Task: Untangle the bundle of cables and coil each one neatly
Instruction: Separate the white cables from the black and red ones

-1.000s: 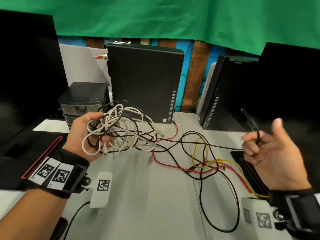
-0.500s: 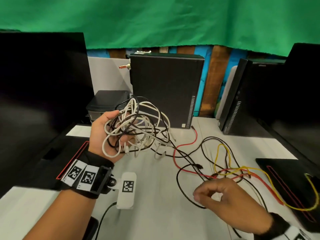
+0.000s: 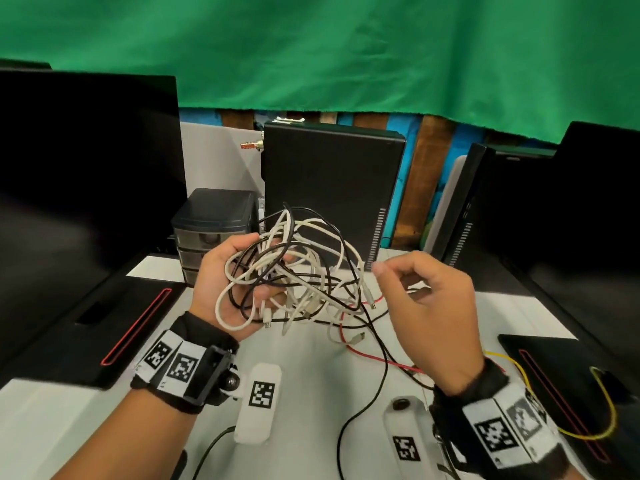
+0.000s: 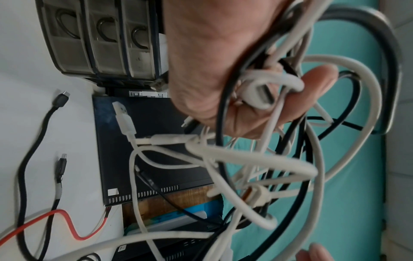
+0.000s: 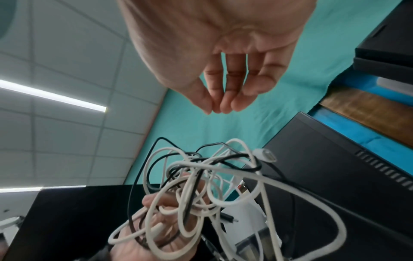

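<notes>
- Head view: our left hand [image 3: 221,282] holds the bundle [image 3: 298,271] up above the surface [image 3: 311,393], palm toward us, fingers curled around a knot of white and black cables.
- Left wrist view confirms it: thumb and fingers [image 4: 317,83] clamp several loops at once, with white plugs [image 4: 121,113] hanging free below.
- Our right hand [image 3: 426,306] is at the same height, just to the right of the bundle, holding nothing. Right wrist view shows its fingertips [image 5: 225,106] drawn together into a beak, pointing at the tangle and not touching it.
- Key relation: the bundle lies to the left of the right hand, and its loose loops spread toward that hand. A white plug [image 3: 360,266] sticks out on the near side, close to the right fingertips.
- We judge that plug the likely thing to pick next; a free end is the sensible place to start pulling a cable out.
- Black [image 3: 377,372], red [image 3: 374,356] and yellow [image 3: 606,410] cables trail across the surface below. At least the black one runs up into the bundle, so a pull may drag it.
- No cable is coiled yet, as far as we can see.
</notes>
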`<control>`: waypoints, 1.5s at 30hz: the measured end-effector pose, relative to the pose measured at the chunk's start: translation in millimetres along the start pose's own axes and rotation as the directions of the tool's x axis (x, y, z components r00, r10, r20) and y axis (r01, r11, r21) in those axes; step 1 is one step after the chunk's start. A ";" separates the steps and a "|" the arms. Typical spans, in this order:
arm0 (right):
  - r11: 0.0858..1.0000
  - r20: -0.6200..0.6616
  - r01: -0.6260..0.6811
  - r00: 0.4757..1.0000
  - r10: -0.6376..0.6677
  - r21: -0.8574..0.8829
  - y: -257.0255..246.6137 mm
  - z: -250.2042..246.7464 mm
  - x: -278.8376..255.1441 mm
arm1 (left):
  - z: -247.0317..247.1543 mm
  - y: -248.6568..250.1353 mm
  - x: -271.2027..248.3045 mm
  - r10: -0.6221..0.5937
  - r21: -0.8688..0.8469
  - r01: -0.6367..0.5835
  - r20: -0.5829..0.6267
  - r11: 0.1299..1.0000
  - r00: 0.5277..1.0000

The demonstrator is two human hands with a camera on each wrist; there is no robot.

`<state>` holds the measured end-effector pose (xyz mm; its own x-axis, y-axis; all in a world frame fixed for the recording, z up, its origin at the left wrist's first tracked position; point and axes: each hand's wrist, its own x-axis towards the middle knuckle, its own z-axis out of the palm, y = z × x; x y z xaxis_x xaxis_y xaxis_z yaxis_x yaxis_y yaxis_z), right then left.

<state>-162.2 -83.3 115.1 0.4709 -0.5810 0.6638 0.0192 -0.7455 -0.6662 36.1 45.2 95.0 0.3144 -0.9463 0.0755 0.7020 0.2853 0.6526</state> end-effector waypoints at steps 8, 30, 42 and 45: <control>0.852 0.154 -0.520 0.848 0.507 0.061 17.3 10.2 -8.6 | 2.0 -3.3 5.1 -0.015 -0.092 0.027 0.128 0.995 0.992; 0.930 -0.024 -0.347 0.936 0.352 0.120 72.2 -57.7 27.0 | 13.7 2.0 3.8 -0.067 -0.108 0.061 -0.054 0.992 0.996; 0.903 -0.058 -0.407 0.907 0.417 0.136 75.2 -73.7 19.6 | 20.3 0.0 -0.9 -0.036 -0.057 0.031 -0.086 0.998 0.996; 0.872 -0.030 -0.469 0.878 0.477 0.143 75.6 -72.5 15.8 | 23.2 -1.3 -3.0 -0.003 -0.028 0.001 -0.087 1.000 0.996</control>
<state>-217.2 -172.5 99.8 0.3966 -0.8758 0.2750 -0.0782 -0.3308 -0.9405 19.5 44.2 111.5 0.3666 -0.9304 0.0074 0.7198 0.2886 0.6313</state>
